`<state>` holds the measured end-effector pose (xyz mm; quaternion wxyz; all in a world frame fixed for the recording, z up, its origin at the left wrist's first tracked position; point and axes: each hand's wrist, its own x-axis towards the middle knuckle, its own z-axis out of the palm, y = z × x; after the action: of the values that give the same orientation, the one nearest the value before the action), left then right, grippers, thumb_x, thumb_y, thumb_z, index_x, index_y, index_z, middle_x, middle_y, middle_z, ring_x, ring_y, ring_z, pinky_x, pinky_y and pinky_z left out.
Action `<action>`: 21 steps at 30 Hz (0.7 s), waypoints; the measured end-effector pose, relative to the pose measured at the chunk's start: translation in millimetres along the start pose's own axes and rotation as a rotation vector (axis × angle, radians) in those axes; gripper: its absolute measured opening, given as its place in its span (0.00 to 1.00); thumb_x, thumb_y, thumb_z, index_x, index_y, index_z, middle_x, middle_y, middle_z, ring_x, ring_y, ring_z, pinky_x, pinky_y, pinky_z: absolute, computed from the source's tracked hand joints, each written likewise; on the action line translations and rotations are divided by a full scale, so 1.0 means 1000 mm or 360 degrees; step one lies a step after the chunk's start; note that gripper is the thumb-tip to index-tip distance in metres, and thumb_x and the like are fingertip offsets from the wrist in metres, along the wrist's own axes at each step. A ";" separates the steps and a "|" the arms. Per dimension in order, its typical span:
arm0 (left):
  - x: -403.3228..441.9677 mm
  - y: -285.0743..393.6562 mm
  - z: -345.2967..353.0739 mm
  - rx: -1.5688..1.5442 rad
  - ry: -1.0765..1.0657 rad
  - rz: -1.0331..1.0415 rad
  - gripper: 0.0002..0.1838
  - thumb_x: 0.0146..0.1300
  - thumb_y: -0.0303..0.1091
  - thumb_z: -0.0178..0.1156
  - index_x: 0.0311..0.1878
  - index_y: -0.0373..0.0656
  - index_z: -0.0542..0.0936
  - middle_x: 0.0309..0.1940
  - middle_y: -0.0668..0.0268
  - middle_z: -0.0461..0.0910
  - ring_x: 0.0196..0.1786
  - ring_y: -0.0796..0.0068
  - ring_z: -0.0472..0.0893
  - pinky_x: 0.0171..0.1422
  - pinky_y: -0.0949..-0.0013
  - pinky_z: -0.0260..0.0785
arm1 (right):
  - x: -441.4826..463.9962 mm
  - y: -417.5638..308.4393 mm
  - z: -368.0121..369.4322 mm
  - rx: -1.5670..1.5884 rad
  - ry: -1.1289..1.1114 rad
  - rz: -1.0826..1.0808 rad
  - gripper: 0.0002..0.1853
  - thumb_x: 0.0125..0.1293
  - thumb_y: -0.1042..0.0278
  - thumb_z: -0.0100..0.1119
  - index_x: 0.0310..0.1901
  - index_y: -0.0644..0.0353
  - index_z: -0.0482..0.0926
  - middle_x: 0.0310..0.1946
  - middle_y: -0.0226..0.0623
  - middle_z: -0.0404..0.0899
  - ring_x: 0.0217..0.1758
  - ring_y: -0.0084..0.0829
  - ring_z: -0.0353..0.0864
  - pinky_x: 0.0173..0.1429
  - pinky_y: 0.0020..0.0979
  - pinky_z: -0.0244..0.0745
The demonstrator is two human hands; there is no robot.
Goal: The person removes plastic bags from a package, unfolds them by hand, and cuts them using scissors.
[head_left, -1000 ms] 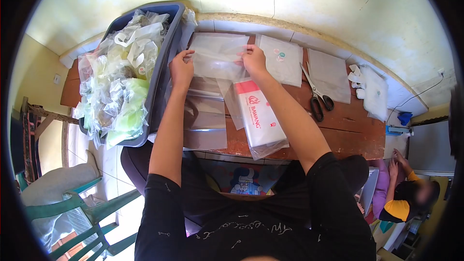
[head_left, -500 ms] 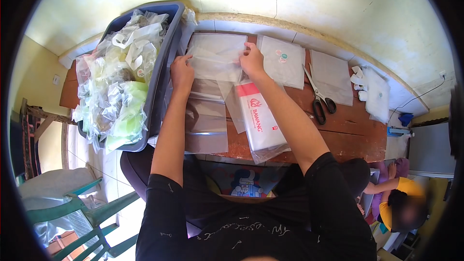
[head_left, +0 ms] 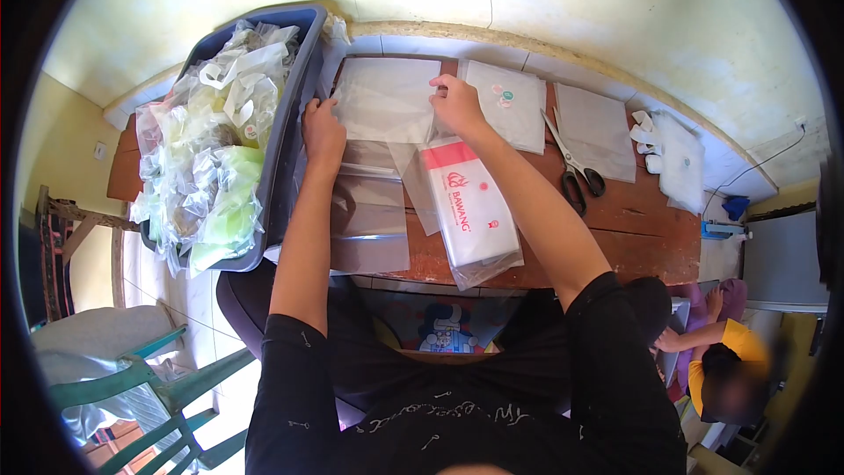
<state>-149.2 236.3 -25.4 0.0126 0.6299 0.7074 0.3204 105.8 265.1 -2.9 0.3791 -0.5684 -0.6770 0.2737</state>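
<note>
Over a stack of clear plastic bags (head_left: 387, 92) at the table's back, both of my hands grip a thin clear plastic bag (head_left: 382, 127). Closed fingers of my left hand (head_left: 323, 135) pinch its left edge, close to the grey tub. On the opposite edge, my right hand (head_left: 459, 105) pinches with thumb and forefinger. The transparent film makes the held bag's outline hard to separate from the stack beneath. Nearer me lie more clear bags (head_left: 369, 224). Beneath my right forearm rests a red-and-white "BAWANG" plastic bag pack (head_left: 475, 211).
A grey tub (head_left: 303, 70) heaped with crumpled plastic bags (head_left: 211, 141) stands left. Black-handled scissors (head_left: 576, 163) lie right, among further bag stacks (head_left: 596, 132). A green chair (head_left: 167, 387) is lower left. Another person (head_left: 725, 369) sits low at the right.
My hands have drawn slightly farther apart, still pinching the clear bag. The whole view has shifted a little. The BAWANG pack and scissors stay in place on the table.
</note>
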 end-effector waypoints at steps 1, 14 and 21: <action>-0.001 0.002 -0.003 0.0052 0.0048 0.0017 0.17 0.56 0.21 0.60 0.50 0.40 0.84 0.54 0.50 0.78 0.59 0.50 0.76 0.64 0.56 0.69 | -0.002 -0.001 -0.005 -0.0001 0.0007 -0.0001 0.14 0.55 0.74 0.60 0.45 0.65 0.82 0.36 0.52 0.84 0.43 0.49 0.84 0.52 0.42 0.77; -0.065 0.156 -0.057 -0.1008 -0.0512 0.0194 0.10 0.60 0.30 0.67 0.44 0.38 0.86 0.33 0.61 0.87 0.34 0.74 0.84 0.40 0.72 0.75 | -0.114 -0.004 -0.122 0.0022 0.0021 -0.0035 0.10 0.60 0.70 0.65 0.41 0.65 0.83 0.35 0.43 0.86 0.38 0.34 0.87 0.47 0.32 0.81; -0.109 0.163 -0.027 -0.0758 -0.0751 0.0162 0.10 0.54 0.29 0.69 0.40 0.39 0.86 0.33 0.60 0.87 0.34 0.66 0.85 0.42 0.67 0.77 | -0.156 0.043 -0.112 -0.0060 0.0114 0.0036 0.10 0.57 0.70 0.65 0.40 0.65 0.82 0.34 0.46 0.85 0.39 0.41 0.86 0.47 0.37 0.79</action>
<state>6.1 126.5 30.9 0.3067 0.7006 0.5579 0.3222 232.4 114.4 -6.1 0.3892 -0.5925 -0.6615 0.2448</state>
